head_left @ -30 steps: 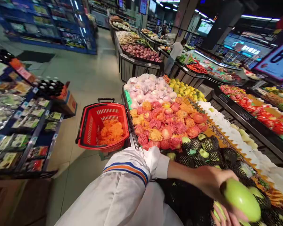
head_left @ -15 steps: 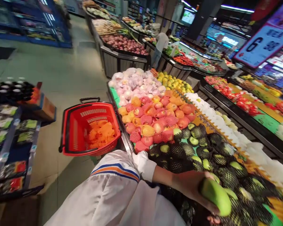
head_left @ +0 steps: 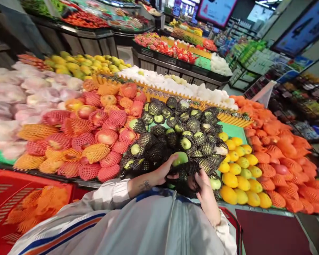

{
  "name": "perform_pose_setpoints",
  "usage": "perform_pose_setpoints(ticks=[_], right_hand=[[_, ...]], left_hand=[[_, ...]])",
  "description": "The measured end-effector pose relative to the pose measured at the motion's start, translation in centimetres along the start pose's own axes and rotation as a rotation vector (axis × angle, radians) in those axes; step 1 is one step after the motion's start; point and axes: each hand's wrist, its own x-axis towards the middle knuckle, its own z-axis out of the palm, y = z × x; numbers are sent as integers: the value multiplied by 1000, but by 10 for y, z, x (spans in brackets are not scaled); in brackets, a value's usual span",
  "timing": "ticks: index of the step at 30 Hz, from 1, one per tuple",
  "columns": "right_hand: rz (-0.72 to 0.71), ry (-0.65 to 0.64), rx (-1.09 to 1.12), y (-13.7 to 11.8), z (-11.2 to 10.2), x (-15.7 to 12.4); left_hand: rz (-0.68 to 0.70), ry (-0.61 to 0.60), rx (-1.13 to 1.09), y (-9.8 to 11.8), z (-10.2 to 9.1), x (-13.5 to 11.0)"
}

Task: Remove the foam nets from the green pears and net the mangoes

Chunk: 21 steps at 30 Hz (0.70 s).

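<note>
My left hand [head_left: 163,172] is wrapped round a green apple [head_left: 180,158], held low over the front of the display. A black foam net [head_left: 187,171] lies bunched against the apple's underside, between my two hands. The fingers of my right hand [head_left: 205,187] are closed on this net from the right. Just beyond my hands is a heap of green apples in black foam nets [head_left: 186,143]. Part of the net and the lower side of the apple are hidden in shadow and behind my fingers.
Red apples in pink and orange nets [head_left: 106,136] lie to the left, yellow fruit [head_left: 238,171] and orange-netted fruit [head_left: 284,166] to the right. At lower left stands a red basket [head_left: 23,177] with orange netting [head_left: 42,205] inside. A second red rim [head_left: 234,219] shows at lower right.
My view has swung to the right. The apple has come in front of my body in my left hand, and my right hand is now plainly in view, gripping the black net.
</note>
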Motion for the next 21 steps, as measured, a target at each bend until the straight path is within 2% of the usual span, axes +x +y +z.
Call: perform_pose_setpoints(ticks=[2, 6, 10, 13, 15, 18, 19, 21], right_hand=[[35, 10, 56, -2, -4, -3], [64, 62, 27, 0, -15, 1], [46, 66, -37, 6, -13, 7], [-82, 68, -128, 6, -7, 6], [-204, -20, -207, 6, -6, 4], [-286, -200, -278, 11, -7, 1], [-269, -213, -288, 15, -7, 1], [-231, -160, -290, 25, -5, 1]], left_hand=[[-74, -44, 71, 0, 0, -3], [-242, -255, 152, -4, -4, -9], [-222, -333, 140, -6, -9, -13], [-198, -496, 201, 0, -11, -16], [-188, -473, 205, 2, -11, -17], [-257, -300, 155, 1, -10, -17], [-285, -247, 155, -1, -10, -16], [-271, -177, 202, -2, -7, -16]])
